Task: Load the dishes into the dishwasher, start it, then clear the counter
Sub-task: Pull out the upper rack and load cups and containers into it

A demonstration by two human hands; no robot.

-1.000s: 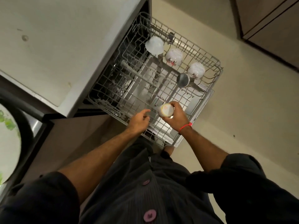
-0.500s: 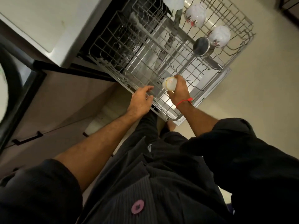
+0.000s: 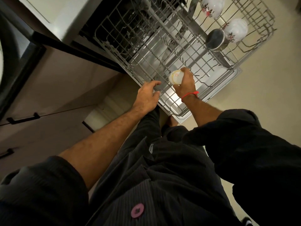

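Note:
The dishwasher's wire rack (image 3: 254,51) is pulled out over the open door. My right hand (image 3: 185,82), with a red thread at the wrist, grips a small white cup (image 3: 175,77) with a yellow rim, held on its side just above the rack's near corner. My left hand (image 3: 147,95) rests on the rack's near left edge, fingers curled over the wire. Two white floral cups (image 3: 211,5) (image 3: 237,31) and a steel cup (image 3: 215,39) sit upside down along the rack's far right side.
The light counter top (image 3: 53,12) runs along the upper left above dark cabinet fronts with black handles (image 3: 22,119). The open dishwasher door (image 3: 228,82) lies under the rack. Beige floor (image 3: 268,103) spreads to the right.
The view has tilted down and closer to the rack. My left hand has come to the rack's edge and holds it. The cup in my right hand has sunk lower toward the rack.

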